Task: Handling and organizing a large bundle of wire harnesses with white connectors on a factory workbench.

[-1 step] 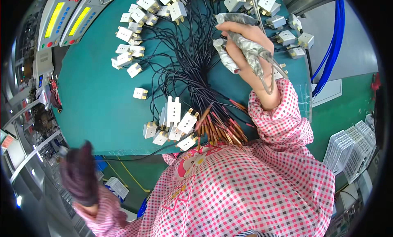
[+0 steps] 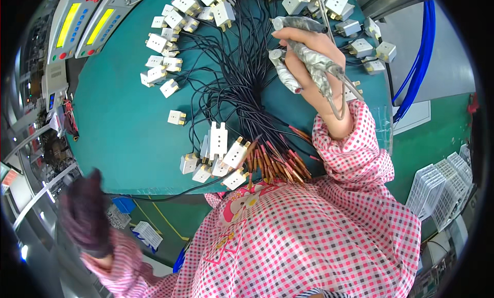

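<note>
Over the right part of the green surface (image 2: 123,149), the right hand (image 2: 329,48) is curled with its fingers partly closed around several taped handles (image 2: 318,58), which are wrapped in grey and fan out between the fingers. Grey wires trail from their back ends past the wrist. Off the near left edge of the surface, the left hand (image 2: 87,215) wears a dark glove and is blurred; I cannot tell how far open it is or whether it has hold of anything. A black cord (image 2: 170,198) runs from close by this hand toward a group of white blocks (image 2: 218,138) at the near edge, some standing and some tilted against each other.

Between the two hands, a thick bundle of black cables (image 2: 252,82) lies down the middle of the surface. Its near ends carry copper-coloured tips (image 2: 265,167), gathered just in front of the person's checked smock (image 2: 298,241). More white blocks with metal prongs sit around the far and left sides of the bundle, and one block (image 2: 176,118) lies apart on the left. Others lie to the right of the right hand, near hanging blue cables (image 2: 422,56). Two meters (image 2: 65,28) with yellow screens stand at the far left.
</note>
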`<state>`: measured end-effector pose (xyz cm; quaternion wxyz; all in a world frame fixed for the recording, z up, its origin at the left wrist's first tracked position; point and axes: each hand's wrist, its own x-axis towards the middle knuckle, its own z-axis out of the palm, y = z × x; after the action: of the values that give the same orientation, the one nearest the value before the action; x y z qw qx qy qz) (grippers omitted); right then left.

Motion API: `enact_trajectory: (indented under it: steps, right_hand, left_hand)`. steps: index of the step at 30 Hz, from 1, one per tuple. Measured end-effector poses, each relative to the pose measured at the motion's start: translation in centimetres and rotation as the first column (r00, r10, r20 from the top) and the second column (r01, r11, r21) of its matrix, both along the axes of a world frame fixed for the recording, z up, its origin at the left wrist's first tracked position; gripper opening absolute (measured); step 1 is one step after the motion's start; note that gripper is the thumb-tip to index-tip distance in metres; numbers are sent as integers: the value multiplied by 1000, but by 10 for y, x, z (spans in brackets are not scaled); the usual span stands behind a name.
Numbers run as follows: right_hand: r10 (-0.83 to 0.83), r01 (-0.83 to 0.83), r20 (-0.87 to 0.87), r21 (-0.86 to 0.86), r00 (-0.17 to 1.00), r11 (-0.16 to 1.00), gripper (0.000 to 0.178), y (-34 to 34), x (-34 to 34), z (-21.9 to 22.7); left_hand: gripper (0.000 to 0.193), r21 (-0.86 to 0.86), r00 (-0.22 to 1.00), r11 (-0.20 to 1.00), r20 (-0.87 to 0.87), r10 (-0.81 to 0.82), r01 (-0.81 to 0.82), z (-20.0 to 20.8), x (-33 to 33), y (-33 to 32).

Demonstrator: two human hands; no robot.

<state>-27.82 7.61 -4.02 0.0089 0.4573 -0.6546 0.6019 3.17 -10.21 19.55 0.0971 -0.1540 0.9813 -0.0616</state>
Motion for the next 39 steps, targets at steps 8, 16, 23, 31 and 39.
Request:
enact_trajectory:
  steps: [8, 16, 23, 31, 39]
  right_hand:
    - [19, -20, 85, 16, 996, 1000, 26, 0, -1, 15]
    - [30, -28, 121, -17, 992, 999, 28, -2, 3, 16]
    - [26, -29, 151, 14, 988, 999, 29, 0, 2, 18]
    - [22, -22, 178, -1, 984, 1000, 30, 2, 2, 15]
    - [-6, 9, 141, -16, 990, 1000, 31, 5, 1, 10]
  left_hand:
    - [43, 379, 1000, 925, 4, 25, -24, 48, -160, -65]
    - [50, 100, 756, 863, 439, -485, 496, 8, -220, -72]
    - [52, 36, 631, 764, 539, -557, 644, -18, -235, -76]
    - [53, 27, 574, 703, 555, -602, 711, -28, -246, -75]
    - [55, 13, 546, 656, 543, -638, 755, -42, -256, -66]
